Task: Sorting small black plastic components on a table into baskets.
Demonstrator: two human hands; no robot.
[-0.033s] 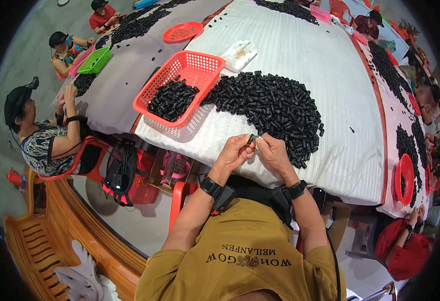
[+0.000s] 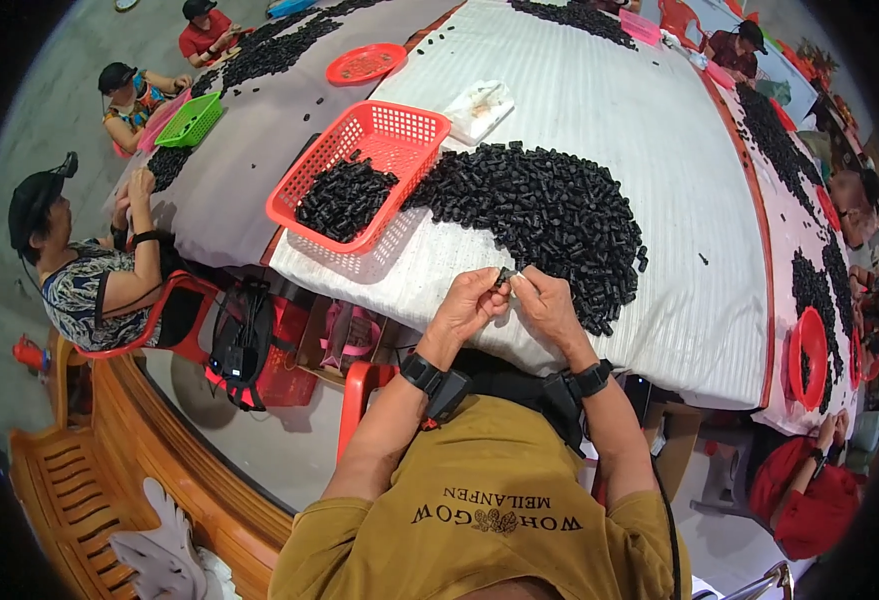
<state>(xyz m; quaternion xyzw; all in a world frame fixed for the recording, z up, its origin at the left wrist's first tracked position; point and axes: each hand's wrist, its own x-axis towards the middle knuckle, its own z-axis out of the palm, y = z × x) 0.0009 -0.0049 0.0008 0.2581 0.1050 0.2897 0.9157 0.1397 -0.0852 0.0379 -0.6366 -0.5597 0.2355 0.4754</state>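
Note:
My left hand (image 2: 471, 300) and my right hand (image 2: 547, 305) meet at the near edge of the table. Between their pinched fingertips is a small black cylindrical piece (image 2: 504, 277); its finer details are too small to make out. Just beyond and to the right of my hands spreads a big pile of similar short black pieces (image 2: 549, 210). A red perforated plastic basket (image 2: 414, 122) stands at the pile's left, with more black pieces (image 2: 347, 198) heaped in its near part.
A crumpled white packet (image 2: 479, 110) lies behind the pile on the white-covered table (image 2: 689, 200). Farther off are a red tray (image 2: 364, 65) and a green basket (image 2: 189, 120). At left a person (image 2: 79, 260) sits at the neighbouring table. A wooden bench (image 2: 79, 500) stands behind.

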